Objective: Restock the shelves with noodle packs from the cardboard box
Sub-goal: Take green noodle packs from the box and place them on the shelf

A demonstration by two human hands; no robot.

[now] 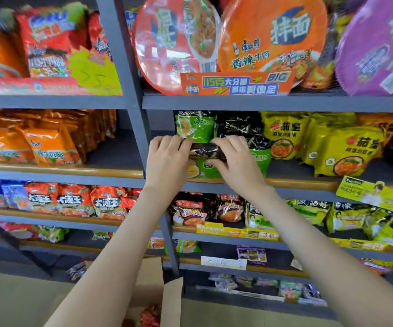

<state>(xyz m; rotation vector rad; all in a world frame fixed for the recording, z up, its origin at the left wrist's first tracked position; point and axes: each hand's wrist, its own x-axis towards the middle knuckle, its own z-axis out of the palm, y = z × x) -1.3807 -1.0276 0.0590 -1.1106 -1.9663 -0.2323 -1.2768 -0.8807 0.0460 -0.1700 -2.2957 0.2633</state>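
Middle shelf (285, 170), frame centre: packed with leaning green packs (195, 128). Cardboard box (150, 274) at bottom centre. Left hand (167, 159) and right hand (235, 159) both grip the black noodle pack (207, 151), held at the shelf front. Risk: wedging it in topples neighbours, or the pack slips off the lip.

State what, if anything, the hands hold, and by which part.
A black noodle pack: the left hand grips its left end, the right hand its right end.

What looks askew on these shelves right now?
The yellow-green promo sign on the right shelf edge hangs tilted, its right end sagging. The yellow noodle packs above it lean sideways.
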